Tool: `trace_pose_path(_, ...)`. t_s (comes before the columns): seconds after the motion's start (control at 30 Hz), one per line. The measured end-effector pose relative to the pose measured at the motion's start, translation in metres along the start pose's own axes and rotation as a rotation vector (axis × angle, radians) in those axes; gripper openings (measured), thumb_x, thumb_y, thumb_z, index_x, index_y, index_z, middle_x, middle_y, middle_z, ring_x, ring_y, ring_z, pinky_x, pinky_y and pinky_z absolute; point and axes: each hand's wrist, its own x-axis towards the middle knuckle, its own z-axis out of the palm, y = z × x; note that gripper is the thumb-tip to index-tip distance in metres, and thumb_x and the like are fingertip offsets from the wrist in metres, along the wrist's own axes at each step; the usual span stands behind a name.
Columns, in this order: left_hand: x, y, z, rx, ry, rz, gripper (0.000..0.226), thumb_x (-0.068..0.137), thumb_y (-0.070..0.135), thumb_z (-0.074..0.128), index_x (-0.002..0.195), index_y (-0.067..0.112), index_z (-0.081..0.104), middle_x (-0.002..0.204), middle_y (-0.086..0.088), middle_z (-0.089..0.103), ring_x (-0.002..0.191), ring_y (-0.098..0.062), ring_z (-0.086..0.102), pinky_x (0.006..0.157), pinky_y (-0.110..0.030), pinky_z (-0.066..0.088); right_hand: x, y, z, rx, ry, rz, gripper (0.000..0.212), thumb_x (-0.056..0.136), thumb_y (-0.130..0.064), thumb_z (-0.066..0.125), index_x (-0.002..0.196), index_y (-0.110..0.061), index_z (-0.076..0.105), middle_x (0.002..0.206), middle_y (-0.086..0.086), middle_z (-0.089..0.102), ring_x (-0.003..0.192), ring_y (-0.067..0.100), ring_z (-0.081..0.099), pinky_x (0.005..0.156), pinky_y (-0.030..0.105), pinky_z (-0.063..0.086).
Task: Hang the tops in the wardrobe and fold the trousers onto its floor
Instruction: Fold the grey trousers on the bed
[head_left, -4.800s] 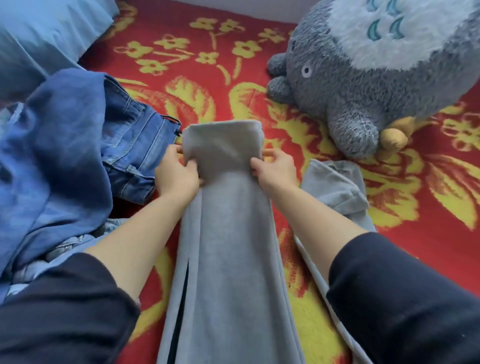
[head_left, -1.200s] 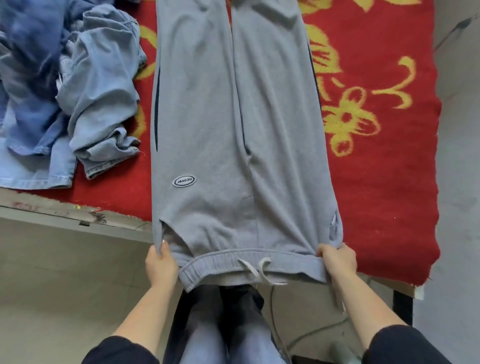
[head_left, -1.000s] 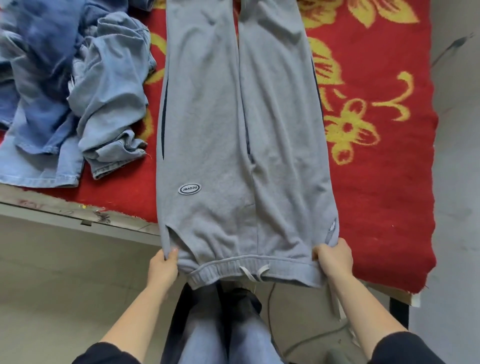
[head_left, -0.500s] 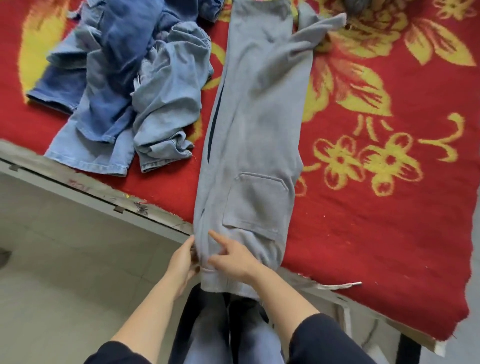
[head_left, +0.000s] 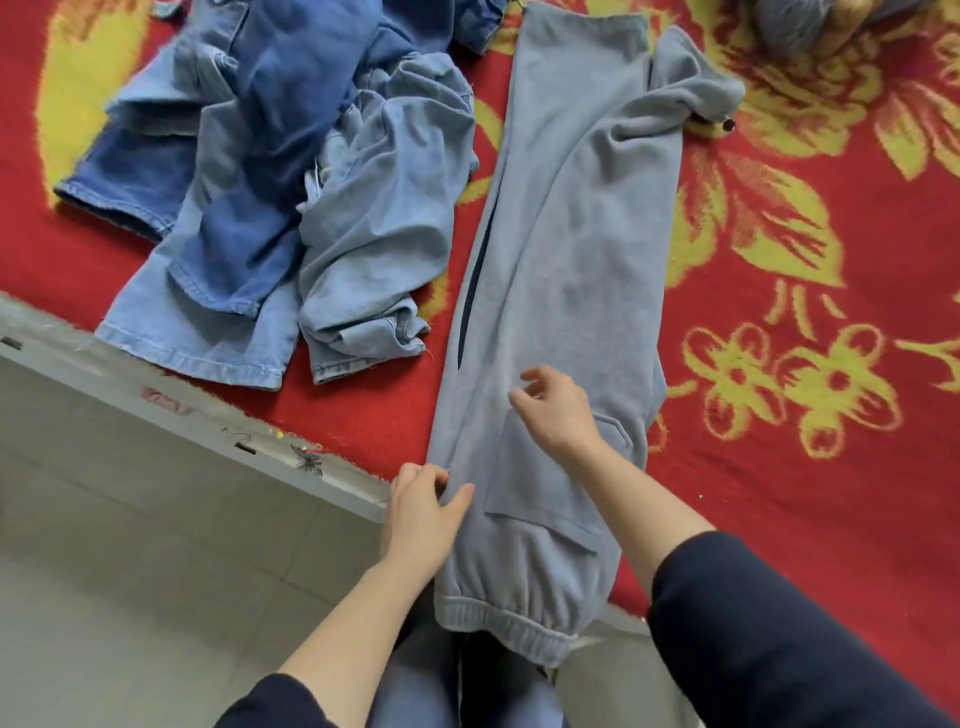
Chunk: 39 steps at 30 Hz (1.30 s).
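Observation:
Grey sweatpants (head_left: 571, 249) lie folded lengthwise, one leg over the other, on the red flowered blanket (head_left: 779, 467). Their waistband hangs over the bed's near edge. My left hand (head_left: 423, 514) pinches the trousers' left edge just above the waistband. My right hand (head_left: 558, 410) hovers over the cloth near the back pocket, fingers loosely spread and holding nothing. One leg's end lies crumpled at the far right of the trousers.
A heap of blue denim garments (head_left: 291, 197) lies left of the sweatpants. The grey bed frame edge (head_left: 171, 410) runs along the left, with tiled floor (head_left: 130, 597) below. Part of a grey plush toy (head_left: 800, 21) shows at the top right.
The sweatpants were lying flat and open with both hands at the waistband corners; now they are folded in half lengthwise. My right hand has let go and moved up over the cloth.

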Motion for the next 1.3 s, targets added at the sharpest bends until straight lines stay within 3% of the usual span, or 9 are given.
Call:
trace_pose_path(0.13,0.024,0.005,-0.007,0.000,-0.098,0.019,0.030,0.083,0.040,0.068,0.061,0.028,0.051,0.076,0.009,0.053,0.072,-0.009,0.053,0.063,-0.027,0.036,0.044,-0.034,0.015,-0.117,0.027,0.040,0.050,0.086,-0.043,0.061,0.121,-0.008,0.049,0.117,0.009,0.059,0.106,0.028,0.057,0.081,0.037,0.046)
trace_pose_path(0.23,0.031,0.004,-0.019,-0.071,-0.262,0.030,0.025,0.077,0.029,0.071,0.057,0.024,0.056,0.058,0.010,0.056,0.056,-0.005,0.050,0.056,-0.025,0.042,0.061,-0.047,0.019,-0.235,0.080,0.130,0.031,0.090,-0.033,0.054,0.106,-0.007,0.052,0.113,0.012,0.058,0.103,0.033,0.057,0.077,0.037,0.043)
trace_pose_path(0.33,0.038,-0.006,-0.040,-0.191,-0.292,-0.023,0.022,0.067,0.029,0.069,0.051,0.021,0.056,0.046,0.010,0.051,0.047,-0.007,0.044,0.053,-0.024,0.039,0.059,-0.060,0.030,-0.025,0.302,0.035,0.022,0.088,-0.024,0.048,0.070,-0.011,0.045,0.074,0.006,0.055,0.076,0.031,0.054,0.057,0.034,0.032)
trace_pose_path(0.57,0.057,-0.018,-0.059,0.059,-0.433,-0.168,0.014,0.070,0.035,0.063,0.073,0.024,0.054,0.069,0.009,0.062,0.067,-0.013,0.056,0.064,-0.029,0.046,0.066,-0.046,0.039,-0.096,-0.021,-0.019,0.023,0.086,-0.034,0.054,0.072,-0.017,0.047,0.072,-0.005,0.054,0.065,0.012,0.049,0.051,0.026,0.033)
trace_pose_path(0.73,0.098,0.040,-0.055,0.072,-0.247,-0.079,0.022,0.073,0.044,0.060,0.084,0.027,0.052,0.077,0.009,0.060,0.076,-0.011,0.057,0.059,-0.030,0.040,0.107,-0.055,-0.001,-0.051,0.018,-0.034,0.015,0.084,-0.027,0.054,0.082,-0.013,0.059,0.080,-0.004,0.061,0.076,0.016,0.056,0.061,0.028,0.038)
trace_pose_path(0.9,0.164,0.111,-0.043,0.062,-0.161,0.024,0.028,0.082,0.033,0.059,0.105,0.017,0.057,0.101,-0.002,0.062,0.097,-0.024,0.059,0.081,-0.039,0.049,0.175,-0.065,-0.066,-0.012,0.120,-0.022,0.023,0.087,-0.022,0.052,0.105,-0.010,0.060,0.089,-0.004,0.056,0.086,0.016,0.052,0.066,0.025,0.036)
trace_pose_path(1.03,0.219,0.160,-0.034,0.171,-0.053,0.106,0.021,0.087,0.032,0.055,0.099,0.015,0.058,0.101,-0.005,0.064,0.096,-0.028,0.060,0.072,-0.034,0.046,0.236,-0.069,-0.116,0.052,0.285,-0.003,0.036,0.089,-0.020,0.053,0.123,-0.009,0.058,0.094,0.001,0.060,0.099,0.022,0.057,0.074,0.021,0.032)
trace_pose_path(1.23,0.296,0.220,-0.020,0.163,0.022,0.275,0.023,0.088,0.038,0.056,0.094,0.016,0.061,0.099,-0.006,0.065,0.095,-0.027,0.060,0.066,-0.028,0.032,0.330,-0.077,-0.171,0.407,0.490,0.137,0.020,0.086,-0.024,0.054,0.091,-0.009,0.065,0.098,0.012,0.066,0.096,0.029,0.061,0.084,0.032,0.046)
trace_pose_path(1.3,0.317,0.234,-0.017,0.123,0.018,0.306,0.025,0.087,0.041,0.058,0.090,0.017,0.060,0.094,-0.003,0.064,0.091,-0.023,0.060,0.066,-0.028,0.034,0.351,-0.080,-0.180,0.604,0.580,0.234,0.037,0.083,-0.031,0.059,0.107,-0.004,0.061,0.110,0.014,0.066,0.101,0.032,0.064,0.092,0.041,0.051)
